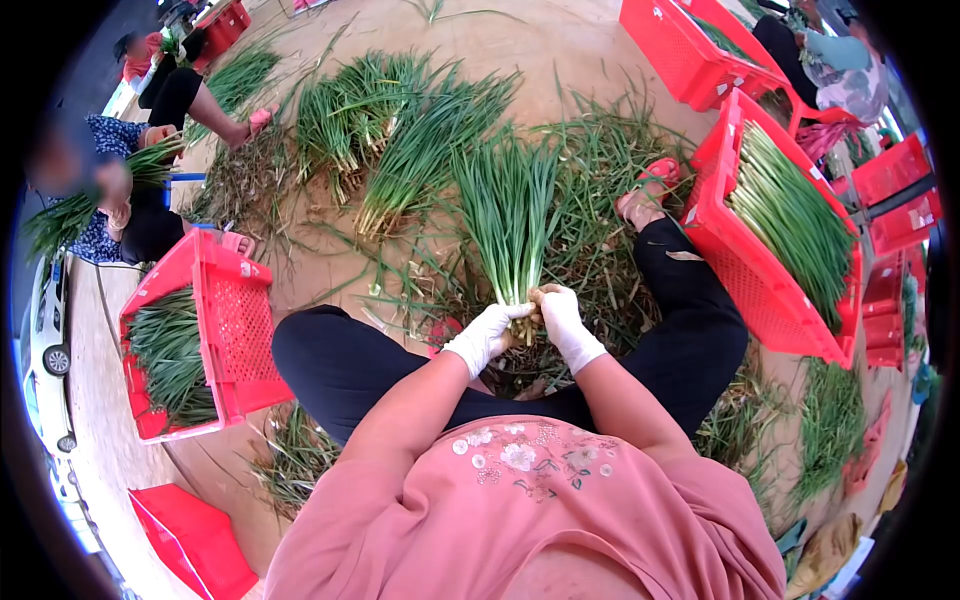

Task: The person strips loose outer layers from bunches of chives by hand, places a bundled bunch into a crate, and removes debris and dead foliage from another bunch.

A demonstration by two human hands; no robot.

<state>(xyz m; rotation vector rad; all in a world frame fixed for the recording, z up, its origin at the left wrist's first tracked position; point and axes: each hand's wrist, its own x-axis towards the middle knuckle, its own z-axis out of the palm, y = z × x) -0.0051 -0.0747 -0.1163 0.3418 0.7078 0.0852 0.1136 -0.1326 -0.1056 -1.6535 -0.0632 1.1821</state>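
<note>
Both my hands wear white gloves and meet at the root end of a bunch of green onions [508, 220], between my knees. My left hand [485, 338] is closed around the white stems from the left. From the right, my right hand [565, 325] grips the same stems near the roots, its fingertips at the bunch. The green leaves fan out away from me. Past the bunch, to the left, loose piles of green onions [425, 150] lie on the floor.
Red crates of green onions stand at my left [235, 330] and right [700, 215]. Scattered trimmed leaves [600, 250] surround my feet. A person [100, 190] holding onions sits at the left; other people sit at the upper left and upper right.
</note>
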